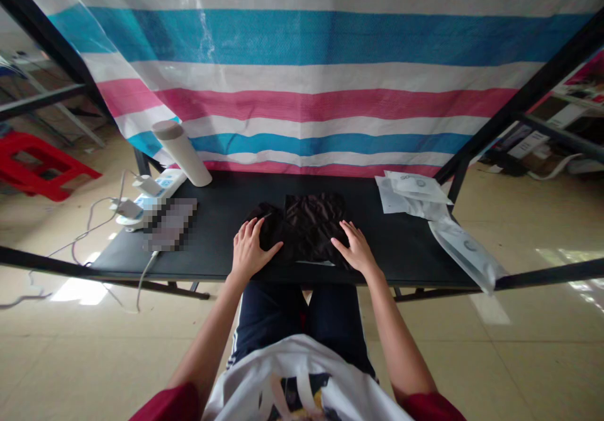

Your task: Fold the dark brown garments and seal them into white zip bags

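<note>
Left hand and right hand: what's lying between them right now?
A dark cloth, crumpled, lies on the black table between the left hand and the right hand, a pale strip showing at its near edge. The head view shows this.

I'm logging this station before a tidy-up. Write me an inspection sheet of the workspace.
Surface: black tabletop, with things towards both ends and in the middle.
Work item: wrinkled dark fabric near the front edge.
Clutter: bottle, power strip and pixelated item at left; pale packets at right, one overhanging.
Grip: left hand and right hand touch the fabric's sides, both spread.
Cables: white cable from the pixelated item over the front edge; others near the plugs.
Surroundings: striped sheet behind, red stool left, tiled floor.
</note>
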Tool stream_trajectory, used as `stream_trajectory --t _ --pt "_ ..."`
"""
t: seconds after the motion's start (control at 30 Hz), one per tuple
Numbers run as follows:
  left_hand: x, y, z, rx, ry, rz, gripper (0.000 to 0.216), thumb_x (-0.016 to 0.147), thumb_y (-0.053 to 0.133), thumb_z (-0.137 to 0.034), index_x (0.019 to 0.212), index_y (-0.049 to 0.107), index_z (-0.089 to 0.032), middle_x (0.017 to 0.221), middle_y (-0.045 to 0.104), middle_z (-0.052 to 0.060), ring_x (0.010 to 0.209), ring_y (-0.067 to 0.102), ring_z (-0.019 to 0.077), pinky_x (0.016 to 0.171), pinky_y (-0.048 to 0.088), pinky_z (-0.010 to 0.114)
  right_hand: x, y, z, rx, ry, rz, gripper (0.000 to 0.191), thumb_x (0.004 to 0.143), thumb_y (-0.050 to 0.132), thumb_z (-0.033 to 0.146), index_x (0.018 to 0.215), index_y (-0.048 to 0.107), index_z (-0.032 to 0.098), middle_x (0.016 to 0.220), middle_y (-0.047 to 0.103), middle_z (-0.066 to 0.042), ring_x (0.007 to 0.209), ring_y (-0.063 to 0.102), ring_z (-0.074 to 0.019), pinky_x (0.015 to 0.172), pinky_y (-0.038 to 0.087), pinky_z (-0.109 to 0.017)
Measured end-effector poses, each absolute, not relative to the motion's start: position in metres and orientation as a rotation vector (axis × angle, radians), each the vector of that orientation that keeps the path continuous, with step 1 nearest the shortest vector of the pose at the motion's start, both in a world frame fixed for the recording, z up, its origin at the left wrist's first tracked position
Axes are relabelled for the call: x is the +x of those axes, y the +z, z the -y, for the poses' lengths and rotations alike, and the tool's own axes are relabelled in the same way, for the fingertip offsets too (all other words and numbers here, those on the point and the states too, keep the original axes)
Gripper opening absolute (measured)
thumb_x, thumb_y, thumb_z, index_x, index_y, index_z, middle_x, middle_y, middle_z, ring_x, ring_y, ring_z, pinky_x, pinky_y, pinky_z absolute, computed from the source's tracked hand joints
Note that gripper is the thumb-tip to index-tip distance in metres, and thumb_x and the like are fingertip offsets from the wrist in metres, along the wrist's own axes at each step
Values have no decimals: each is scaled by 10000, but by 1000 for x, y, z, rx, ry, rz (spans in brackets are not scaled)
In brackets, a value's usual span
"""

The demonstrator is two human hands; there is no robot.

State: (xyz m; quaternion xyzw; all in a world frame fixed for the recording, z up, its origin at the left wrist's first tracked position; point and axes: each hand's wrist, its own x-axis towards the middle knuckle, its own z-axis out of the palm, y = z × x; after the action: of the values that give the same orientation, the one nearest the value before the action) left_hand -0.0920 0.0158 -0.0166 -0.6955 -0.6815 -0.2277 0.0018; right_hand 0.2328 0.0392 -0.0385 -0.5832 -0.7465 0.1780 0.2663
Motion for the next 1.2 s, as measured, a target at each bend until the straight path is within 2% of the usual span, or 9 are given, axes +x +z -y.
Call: stream_trajectory --t 0.1,0.23,0.37,0.73,1.2 --pt "-91 -29 -19 -2227 -477 2181 891 786 531 -746 1468 407 -187 1550 357 164 1444 287 369 1162 248 534 231 -42 -35 -1635 382 2152 726 917 454 607 1487 401 160 1568 346 -128 1480 247 -311 1188 231 -529" --pt "-94 -36 -21 -2221 -404 2177 905 800 461 -785 1485 401 -196 1579 312 155 1469 248 362 1174 228 546 227 -43 -33 -1678 283 2214 704 938 433 573 1505 373 160 1586 308 -112 1490 219 -309 1194 224 -512" --pt "-94 -35 -21 -2210 -413 2184 905 800 460 -786 1486 404 -199 1576 322 150 1469 255 356 1175 235 547 227 -46 -33 -1664 275 2183 672 942 445 547 1492 398 165 1576 333 -104 1477 259 -303 1190 238 -512" --pt "-95 -39 -21 -2205 -485 2164 865 805 490 -758 1458 450 -191 1560 353 153 1455 285 362 1172 242 554 229 -52 -36 -1611 323 1937 477 959 455 461 1306 616 175 1447 527 -108 1393 428 -267 1168 315 -478" --pt "-97 -40 -21 -2199 -542 2155 850 810 487 -749 1443 473 -181 1543 381 161 1450 294 367 1167 249 555 230 -55 -38 -1593 300 1927 446 953 466 431 1265 645 167 1415 559 -112 1371 459 -260 1162 335 -468"
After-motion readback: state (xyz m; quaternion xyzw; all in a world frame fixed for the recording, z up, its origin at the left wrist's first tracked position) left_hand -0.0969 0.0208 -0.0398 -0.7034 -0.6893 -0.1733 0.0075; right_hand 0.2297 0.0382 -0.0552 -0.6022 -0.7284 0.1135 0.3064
